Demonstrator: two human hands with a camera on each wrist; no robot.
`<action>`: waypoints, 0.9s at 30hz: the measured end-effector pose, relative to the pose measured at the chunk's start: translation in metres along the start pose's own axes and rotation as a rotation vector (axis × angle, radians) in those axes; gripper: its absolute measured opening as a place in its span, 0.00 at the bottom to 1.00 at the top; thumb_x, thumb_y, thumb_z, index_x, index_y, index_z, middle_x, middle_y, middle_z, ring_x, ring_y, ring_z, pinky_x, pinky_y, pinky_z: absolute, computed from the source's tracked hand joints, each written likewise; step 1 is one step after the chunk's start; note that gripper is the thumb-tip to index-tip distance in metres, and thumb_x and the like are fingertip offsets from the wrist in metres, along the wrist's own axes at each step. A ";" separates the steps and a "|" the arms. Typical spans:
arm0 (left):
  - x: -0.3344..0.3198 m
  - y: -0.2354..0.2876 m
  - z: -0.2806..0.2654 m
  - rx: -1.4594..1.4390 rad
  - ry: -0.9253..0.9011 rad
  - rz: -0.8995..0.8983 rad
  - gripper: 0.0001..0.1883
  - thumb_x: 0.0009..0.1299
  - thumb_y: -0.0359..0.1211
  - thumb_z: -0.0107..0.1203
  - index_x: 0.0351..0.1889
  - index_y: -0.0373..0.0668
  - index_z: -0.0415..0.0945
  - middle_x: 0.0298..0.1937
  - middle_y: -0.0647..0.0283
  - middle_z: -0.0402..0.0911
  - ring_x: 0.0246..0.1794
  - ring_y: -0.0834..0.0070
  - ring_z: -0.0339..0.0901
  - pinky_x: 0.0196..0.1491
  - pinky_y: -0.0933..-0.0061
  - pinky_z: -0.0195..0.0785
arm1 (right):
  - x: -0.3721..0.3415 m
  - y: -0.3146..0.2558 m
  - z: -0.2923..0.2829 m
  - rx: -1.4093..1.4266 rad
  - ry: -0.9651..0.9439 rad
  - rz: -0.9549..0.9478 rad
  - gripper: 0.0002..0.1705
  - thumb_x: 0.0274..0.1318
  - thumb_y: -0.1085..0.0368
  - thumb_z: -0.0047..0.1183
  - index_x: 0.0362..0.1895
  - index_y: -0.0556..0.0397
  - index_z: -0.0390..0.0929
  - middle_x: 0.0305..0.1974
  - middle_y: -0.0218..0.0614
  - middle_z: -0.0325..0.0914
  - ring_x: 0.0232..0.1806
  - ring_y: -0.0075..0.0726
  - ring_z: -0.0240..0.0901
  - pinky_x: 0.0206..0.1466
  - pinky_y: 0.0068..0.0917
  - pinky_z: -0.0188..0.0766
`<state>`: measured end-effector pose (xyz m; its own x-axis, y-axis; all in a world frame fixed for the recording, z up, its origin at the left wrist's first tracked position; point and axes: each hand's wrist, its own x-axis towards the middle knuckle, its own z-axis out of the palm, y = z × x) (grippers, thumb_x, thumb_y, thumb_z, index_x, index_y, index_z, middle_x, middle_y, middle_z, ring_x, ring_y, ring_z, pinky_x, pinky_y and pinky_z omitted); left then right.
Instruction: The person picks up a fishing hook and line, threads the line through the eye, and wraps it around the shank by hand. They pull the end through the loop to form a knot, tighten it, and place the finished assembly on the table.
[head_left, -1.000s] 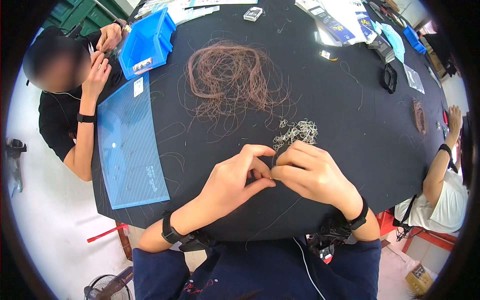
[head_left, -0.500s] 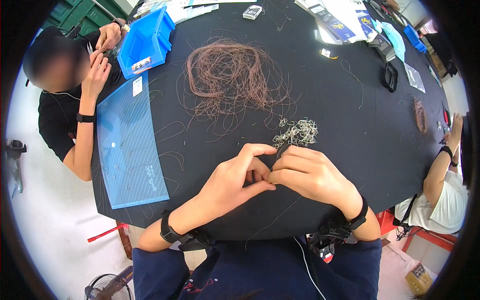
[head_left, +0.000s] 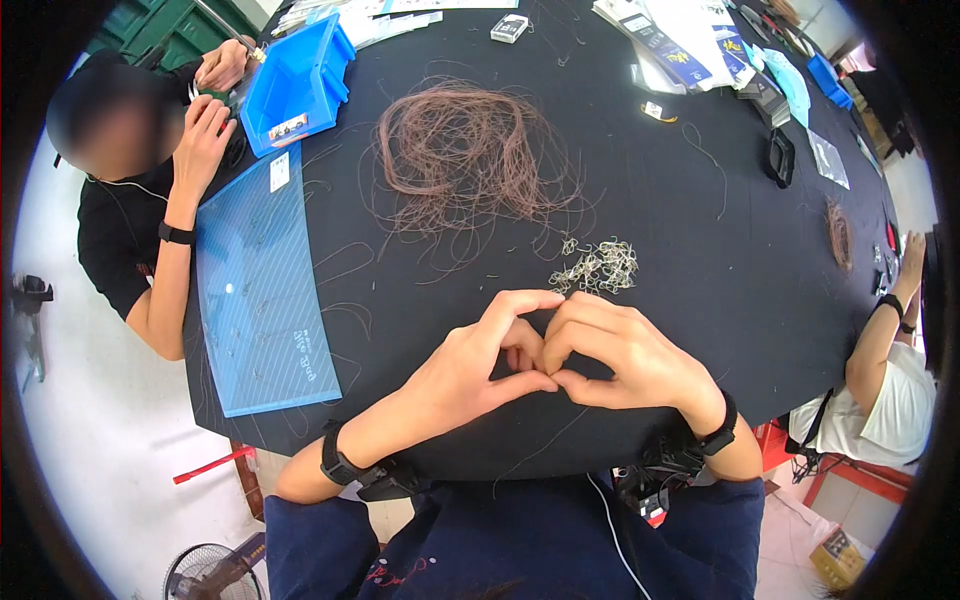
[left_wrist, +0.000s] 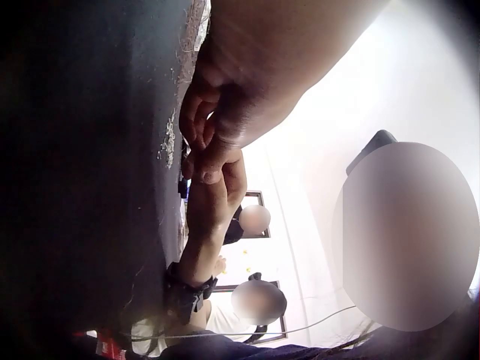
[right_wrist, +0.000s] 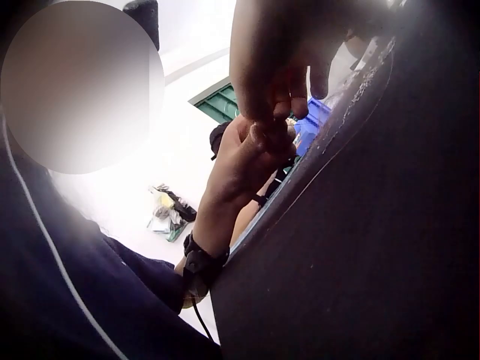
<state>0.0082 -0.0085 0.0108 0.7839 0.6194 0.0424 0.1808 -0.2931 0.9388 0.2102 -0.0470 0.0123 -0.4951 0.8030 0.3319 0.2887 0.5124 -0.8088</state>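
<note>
My left hand [head_left: 470, 355] and right hand [head_left: 625, 355] meet at their fingertips just above the black table [head_left: 430, 440], in front of a small pile of silvery fish hooks [head_left: 600, 267]. The left thumb and fingers pinch a tiny hook, nearly all hidden between the fingertips. Curled against them, the right thumb and fingers hold a thin line at the same spot, mostly out of sight. In the left wrist view the left hand [left_wrist: 232, 112] overlaps the right fingers. Both hands also touch in the right wrist view, the right hand [right_wrist: 277, 67] uppermost.
A loose tangle of brown line [head_left: 470, 160] lies beyond the hooks. At left are a blue translucent folder [head_left: 260, 300] and a blue bin [head_left: 300, 90], beside a seated person. Packets [head_left: 660, 45] and a black ring-shaped item [head_left: 779, 157] sit at far right.
The right thumb has spread away from its fingers, leaving a gap between them. A small gold glint seen at the fingertips earlier is now hidden. Both hands stay at about the same place.
</note>
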 end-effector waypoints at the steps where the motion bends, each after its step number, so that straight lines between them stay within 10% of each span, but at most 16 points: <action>1: 0.000 -0.001 0.000 -0.058 -0.001 -0.017 0.35 0.59 0.25 0.62 0.62 0.41 0.55 0.30 0.64 0.76 0.30 0.75 0.75 0.37 0.75 0.69 | 0.000 0.000 0.000 0.017 0.019 0.012 0.11 0.37 0.75 0.59 0.27 0.52 0.71 0.29 0.32 0.70 0.33 0.40 0.68 0.36 0.32 0.69; 10: -0.002 -0.013 0.018 -0.830 -0.072 -0.153 0.19 0.70 0.29 0.43 0.59 0.38 0.56 0.52 0.58 0.73 0.58 0.71 0.68 0.59 0.66 0.58 | -0.002 0.002 0.000 0.176 0.222 0.178 0.06 0.43 0.71 0.57 0.28 0.50 0.74 0.27 0.24 0.69 0.28 0.22 0.60 0.27 0.20 0.55; 19: -0.003 -0.009 0.015 -0.638 -0.007 -0.111 0.10 0.74 0.34 0.43 0.45 0.39 0.70 0.32 0.73 0.68 0.27 0.88 0.56 0.32 0.83 0.54 | -0.004 0.005 0.001 0.214 0.265 0.201 0.05 0.44 0.68 0.58 0.28 0.51 0.75 0.29 0.25 0.70 0.25 0.20 0.57 0.26 0.19 0.53; 27: -0.002 0.002 0.012 -0.583 0.108 -0.276 0.07 0.72 0.31 0.48 0.42 0.38 0.74 0.25 0.79 0.65 0.21 0.94 0.50 0.24 0.88 0.45 | -0.004 0.004 0.003 0.211 0.284 0.197 0.06 0.44 0.71 0.58 0.29 0.53 0.75 0.31 0.27 0.70 0.24 0.18 0.58 0.25 0.18 0.54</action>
<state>0.0140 -0.0187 0.0087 0.6855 0.6937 -0.2210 -0.0088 0.3114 0.9502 0.2106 -0.0488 0.0063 -0.1923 0.9468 0.2580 0.1661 0.2906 -0.9423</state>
